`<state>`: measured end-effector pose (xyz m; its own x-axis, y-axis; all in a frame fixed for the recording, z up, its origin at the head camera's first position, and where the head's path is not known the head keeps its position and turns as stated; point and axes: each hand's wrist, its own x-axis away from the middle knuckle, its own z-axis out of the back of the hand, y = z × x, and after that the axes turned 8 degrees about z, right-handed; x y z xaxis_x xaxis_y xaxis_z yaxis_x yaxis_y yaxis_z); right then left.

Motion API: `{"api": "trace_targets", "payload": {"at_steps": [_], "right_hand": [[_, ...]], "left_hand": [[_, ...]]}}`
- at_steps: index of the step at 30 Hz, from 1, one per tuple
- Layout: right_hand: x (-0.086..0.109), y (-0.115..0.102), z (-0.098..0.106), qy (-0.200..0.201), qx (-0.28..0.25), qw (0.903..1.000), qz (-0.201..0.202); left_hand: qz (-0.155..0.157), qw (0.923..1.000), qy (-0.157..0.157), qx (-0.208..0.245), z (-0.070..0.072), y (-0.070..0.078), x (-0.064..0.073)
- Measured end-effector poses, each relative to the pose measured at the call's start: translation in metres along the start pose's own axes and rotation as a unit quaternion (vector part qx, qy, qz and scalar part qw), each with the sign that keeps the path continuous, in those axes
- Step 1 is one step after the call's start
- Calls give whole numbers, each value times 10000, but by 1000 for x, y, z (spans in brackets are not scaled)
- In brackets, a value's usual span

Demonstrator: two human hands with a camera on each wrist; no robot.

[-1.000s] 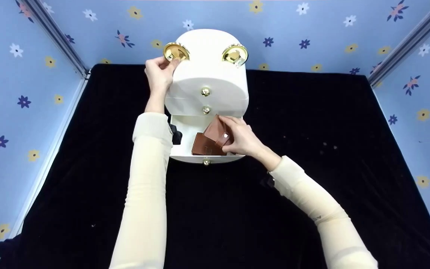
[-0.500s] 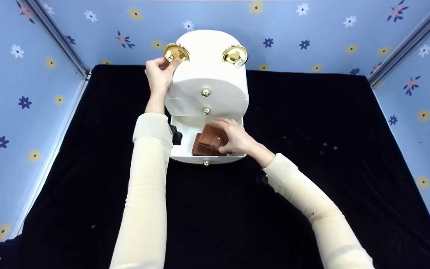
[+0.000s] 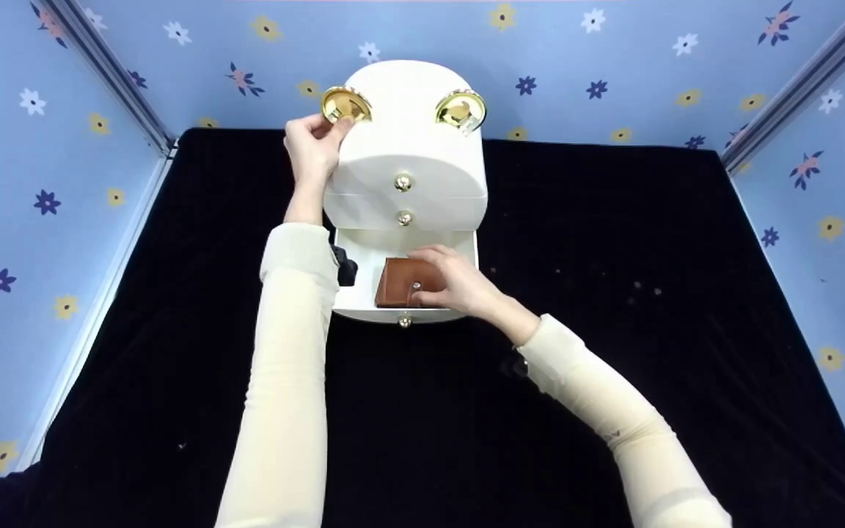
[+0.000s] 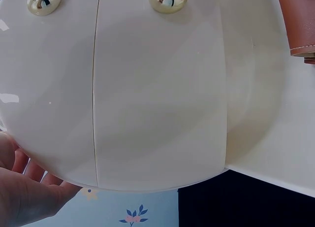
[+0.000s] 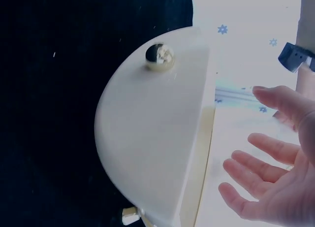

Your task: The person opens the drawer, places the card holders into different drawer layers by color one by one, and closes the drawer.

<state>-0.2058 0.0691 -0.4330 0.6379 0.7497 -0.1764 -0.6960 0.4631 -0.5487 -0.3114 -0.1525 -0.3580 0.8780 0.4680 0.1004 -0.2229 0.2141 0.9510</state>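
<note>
A white dome-topped drawer cabinet (image 3: pixel 411 139) has its bottom drawer (image 3: pixel 364 297) pulled out. In it lies a brown leather wallet (image 3: pixel 397 282) with a snap; the left wrist view shows the brown leather (image 4: pixel 301 20) with another brown layer under its edge. My right hand (image 3: pixel 459 282) is over the wallet's right part, fingers spread and loosely bent; in the right wrist view nothing sits between them. At the cabinet's upper left, my left hand (image 3: pixel 316 143) grips the gold ear-like disc (image 3: pixel 345 106), thumb at its lower rim, other fingers behind, partly hidden.
A second gold disc (image 3: pixel 461 110) is on the cabinet's right side. Gold knobs (image 3: pixel 403 182) mark the drawer fronts. A black cloth (image 3: pixel 613 293) covers the table, with blue flowered panels (image 3: pixel 540 44) behind and at the sides. A black wrist camera (image 3: pixel 345 268) overlaps the drawer's left side.
My right hand lowered the strapped brown wallet onto the other one in the drawer and let go of it. The left hand stayed in place.
</note>
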Motion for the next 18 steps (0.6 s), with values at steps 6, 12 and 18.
{"api": "trace_targets", "payload": {"at_steps": [6, 12, 18], "right_hand": [[7, -10, -7, 163, -196, 9996, 157], [15, -18, -18, 430, -478, 9972, 381], [24, -26, -29, 493, -568, 9955, 578]], "left_hand": [[39, 10000, -7, 9, 0, 0, 0], [86, 10000, -2, -26, 0, 0, 1], [60, 10000, -29, 54, 0, 1, 2]]}}
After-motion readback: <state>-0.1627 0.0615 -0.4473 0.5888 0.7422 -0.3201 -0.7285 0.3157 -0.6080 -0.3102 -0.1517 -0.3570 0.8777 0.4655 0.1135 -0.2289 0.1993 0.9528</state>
